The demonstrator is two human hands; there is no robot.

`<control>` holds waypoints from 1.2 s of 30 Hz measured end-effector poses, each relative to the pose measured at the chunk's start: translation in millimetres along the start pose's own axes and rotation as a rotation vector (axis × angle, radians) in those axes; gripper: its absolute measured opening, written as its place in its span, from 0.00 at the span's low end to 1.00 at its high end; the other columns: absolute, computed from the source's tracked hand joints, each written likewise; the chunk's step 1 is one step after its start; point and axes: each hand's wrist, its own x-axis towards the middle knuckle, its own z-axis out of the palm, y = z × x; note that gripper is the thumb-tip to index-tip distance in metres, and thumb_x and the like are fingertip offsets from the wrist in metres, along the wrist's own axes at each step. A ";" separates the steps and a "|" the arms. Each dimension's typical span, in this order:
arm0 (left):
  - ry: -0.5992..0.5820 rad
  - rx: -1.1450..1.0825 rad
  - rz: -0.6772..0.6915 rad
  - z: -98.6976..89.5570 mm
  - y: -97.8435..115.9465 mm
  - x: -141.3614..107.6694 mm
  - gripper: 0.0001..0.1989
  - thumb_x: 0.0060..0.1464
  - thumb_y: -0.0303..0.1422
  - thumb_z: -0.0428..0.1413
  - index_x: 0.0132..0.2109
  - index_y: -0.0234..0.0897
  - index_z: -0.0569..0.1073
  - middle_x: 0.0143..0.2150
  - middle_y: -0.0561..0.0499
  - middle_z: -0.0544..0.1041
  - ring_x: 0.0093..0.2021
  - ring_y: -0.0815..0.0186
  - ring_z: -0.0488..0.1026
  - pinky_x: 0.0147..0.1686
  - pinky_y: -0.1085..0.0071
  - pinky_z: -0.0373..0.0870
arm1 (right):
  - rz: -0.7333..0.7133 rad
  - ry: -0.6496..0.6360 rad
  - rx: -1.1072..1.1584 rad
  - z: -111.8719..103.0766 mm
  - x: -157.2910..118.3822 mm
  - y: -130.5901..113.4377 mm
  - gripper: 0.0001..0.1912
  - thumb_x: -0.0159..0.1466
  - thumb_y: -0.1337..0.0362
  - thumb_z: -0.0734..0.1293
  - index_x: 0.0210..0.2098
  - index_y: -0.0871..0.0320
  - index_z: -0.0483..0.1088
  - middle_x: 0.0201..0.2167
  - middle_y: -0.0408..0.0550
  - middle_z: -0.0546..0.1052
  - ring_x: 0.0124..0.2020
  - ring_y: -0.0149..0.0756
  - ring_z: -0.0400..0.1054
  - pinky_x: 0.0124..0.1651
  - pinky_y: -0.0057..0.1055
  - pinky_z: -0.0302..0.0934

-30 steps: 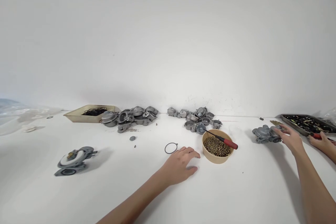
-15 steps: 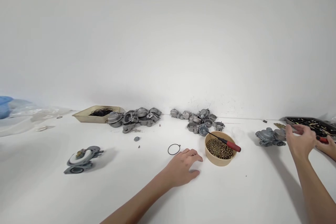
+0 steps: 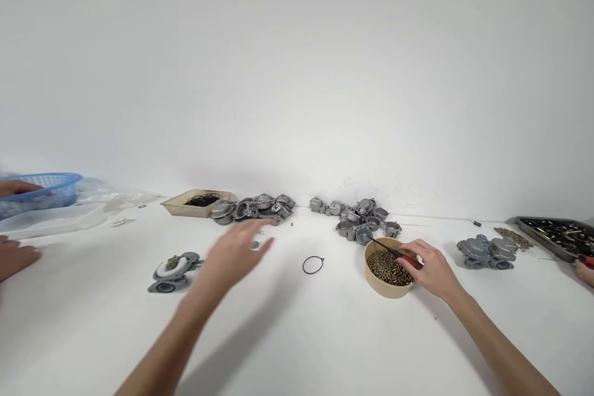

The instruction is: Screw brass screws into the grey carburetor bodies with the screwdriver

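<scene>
My left hand is raised over the table, fingers apart and holding nothing, just in front of a pile of grey metal housings. My right hand has its fingers on the red handle of a screwdriver, which lies across a tan bowl of small brass parts. The screwdriver's tip reaches a grey round cup behind the bowl. A thin black ring lies between my hands. To the left, a grey housing with a white inside rests on the table.
Further right sit a grey assembly, small brass pieces and a dark tray, with another person's hand beside it. A tray of black rings stands back left. At the far left are a blue basket and another person's hands.
My right hand has moved left from the grey assembly to the screwdriver handle. My left hand has moved left and up. The view has shifted left, showing the basket and more hands.
</scene>
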 end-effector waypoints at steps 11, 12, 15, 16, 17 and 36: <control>-0.002 0.227 -0.570 -19.3 -115.8 -37.3 0.28 0.59 0.58 0.51 0.58 0.48 0.72 0.51 0.46 0.82 0.46 0.42 0.80 0.32 0.57 0.77 | 0.097 0.017 0.051 -1.6 3.4 6.0 0.18 0.67 0.48 0.69 0.50 0.49 0.78 0.44 0.49 0.80 0.42 0.44 0.76 0.45 0.40 0.71; 0.010 0.229 -0.560 -17.8 -115.6 -37.6 0.25 0.60 0.57 0.51 0.56 0.48 0.73 0.50 0.47 0.82 0.47 0.43 0.79 0.32 0.59 0.76 | 0.106 0.023 0.048 -2.3 3.3 6.4 0.19 0.66 0.47 0.69 0.50 0.49 0.77 0.44 0.49 0.80 0.42 0.45 0.76 0.45 0.41 0.71; 0.023 0.231 -0.531 -14.1 -112.8 -35.5 0.21 0.60 0.52 0.52 0.53 0.48 0.74 0.49 0.49 0.82 0.50 0.46 0.79 0.36 0.62 0.74 | 0.123 0.032 0.042 -2.6 3.0 9.1 0.21 0.66 0.45 0.69 0.51 0.49 0.77 0.43 0.49 0.80 0.42 0.45 0.76 0.45 0.40 0.71; 0.024 0.224 -0.512 -12.6 -109.5 -33.8 0.21 0.59 0.51 0.52 0.53 0.48 0.74 0.49 0.49 0.82 0.50 0.47 0.79 0.37 0.62 0.74 | 0.127 0.029 0.042 -1.9 3.0 10.2 0.21 0.66 0.45 0.69 0.51 0.49 0.77 0.42 0.49 0.80 0.42 0.44 0.76 0.45 0.40 0.71; 0.027 0.211 -0.480 -10.6 -104.0 -31.7 0.20 0.58 0.49 0.53 0.54 0.48 0.74 0.50 0.50 0.82 0.50 0.48 0.79 0.38 0.63 0.74 | 0.130 0.023 0.043 -0.9 2.9 11.0 0.20 0.66 0.46 0.69 0.51 0.49 0.77 0.43 0.48 0.80 0.42 0.44 0.76 0.44 0.39 0.71; -0.395 -0.705 0.340 91.7 109.1 -12.9 0.27 0.48 0.39 0.70 0.55 0.45 0.74 0.54 0.51 0.81 0.53 0.56 0.78 0.62 0.57 0.69 | -0.069 0.133 -0.074 15.4 -11.0 9.3 0.17 0.72 0.47 0.65 0.50 0.48 0.78 0.50 0.52 0.77 0.46 0.44 0.75 0.44 0.38 0.74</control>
